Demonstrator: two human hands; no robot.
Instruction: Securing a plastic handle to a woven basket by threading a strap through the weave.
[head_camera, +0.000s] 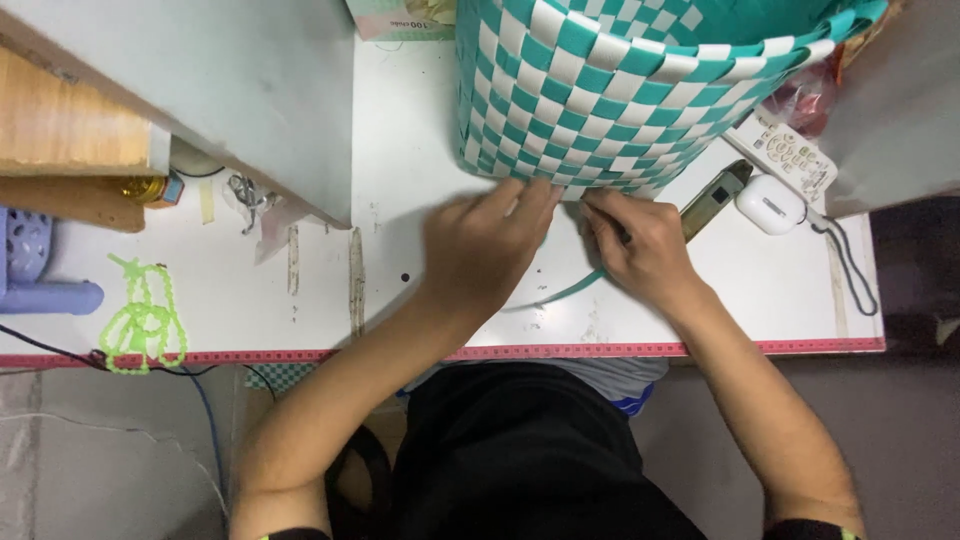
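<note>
A large woven basket of teal and white plastic strips lies on its side on the white table. My left hand rests flat against the basket's lower edge, fingertips pressing the weave. My right hand is pinched on a loose teal strip at the basket's bottom edge; the strip curls out beneath both hands across the table. Whether the right hand also holds a tool, I cannot tell.
A metal cutter lies right of my right hand, beside a small white case and a white remote. Green beaded string and a lilac plastic holder lie at left. A pink measuring tape lines the table's front edge.
</note>
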